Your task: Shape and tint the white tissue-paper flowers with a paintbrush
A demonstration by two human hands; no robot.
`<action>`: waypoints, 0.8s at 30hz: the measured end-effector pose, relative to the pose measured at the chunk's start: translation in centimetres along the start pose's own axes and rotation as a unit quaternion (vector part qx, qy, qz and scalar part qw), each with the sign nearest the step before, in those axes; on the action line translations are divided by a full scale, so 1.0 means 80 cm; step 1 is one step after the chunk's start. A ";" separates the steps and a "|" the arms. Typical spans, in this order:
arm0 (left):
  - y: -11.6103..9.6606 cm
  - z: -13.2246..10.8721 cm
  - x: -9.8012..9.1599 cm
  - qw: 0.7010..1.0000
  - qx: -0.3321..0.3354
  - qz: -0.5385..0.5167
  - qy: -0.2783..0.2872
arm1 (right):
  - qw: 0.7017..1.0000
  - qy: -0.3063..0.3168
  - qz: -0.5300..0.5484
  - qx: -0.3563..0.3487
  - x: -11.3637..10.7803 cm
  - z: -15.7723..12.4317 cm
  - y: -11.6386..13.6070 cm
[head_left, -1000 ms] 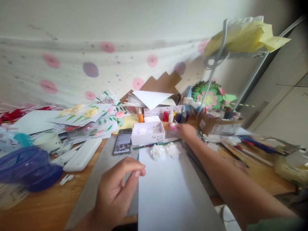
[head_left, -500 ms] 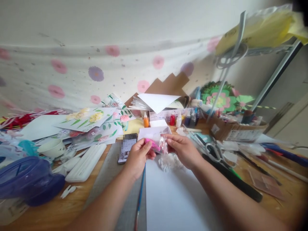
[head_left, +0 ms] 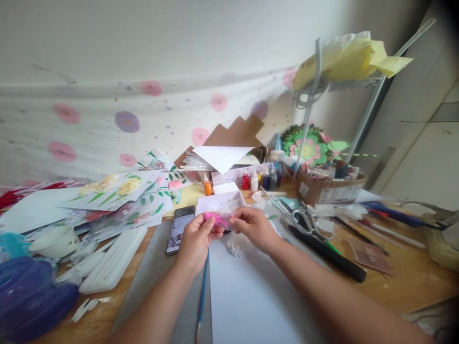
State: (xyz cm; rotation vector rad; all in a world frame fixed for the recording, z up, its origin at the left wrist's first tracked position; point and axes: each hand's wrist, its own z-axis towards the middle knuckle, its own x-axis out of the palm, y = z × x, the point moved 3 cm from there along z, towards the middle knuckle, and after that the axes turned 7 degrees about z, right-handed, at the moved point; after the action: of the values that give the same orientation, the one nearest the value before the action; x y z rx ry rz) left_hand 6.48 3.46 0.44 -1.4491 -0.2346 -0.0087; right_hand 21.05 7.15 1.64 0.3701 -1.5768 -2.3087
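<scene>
A small bright pink lump (head_left: 217,219), its exact kind unclear, is pinched between the thumb and fingers of my left hand (head_left: 194,242). Clear crinkled plastic wrapping (head_left: 227,209) adjoins it, and my right hand (head_left: 254,228) grips this plastic with closed fingertips. Both hands are close together above the far end of a white paper sheet (head_left: 247,301). Below them lies a crumpled whitish bundle (head_left: 235,246), partly hidden by my right hand. A thin blue-handled paintbrush (head_left: 202,296) runs along the sheet's left edge. Behind the hands sits a shallow white box (head_left: 203,203).
A phone (head_left: 180,230) rests left of my hands. Scissors (head_left: 307,222) and a black bar (head_left: 332,255) lie to the right, before a cardboard box (head_left: 332,187). Small paint bottles (head_left: 245,180) stand behind. A purple container (head_left: 34,298) and a long white case (head_left: 114,260) are at left.
The view has turned to the right, so the scene sits further left. My right hand has come nearer the left, and the plastic that stood up between them is now lower and bunched.
</scene>
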 end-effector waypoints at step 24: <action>0.005 -0.012 0.008 0.998 0.016 0.067 0.000 | 0.993 -0.002 -0.113 -0.039 0.005 -0.004 0.000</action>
State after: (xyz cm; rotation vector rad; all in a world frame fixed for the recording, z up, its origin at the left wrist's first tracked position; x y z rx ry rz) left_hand 7.31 2.68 0.09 -1.4314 -0.1372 0.1038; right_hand 20.79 6.67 1.54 0.5513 -1.5092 -2.5319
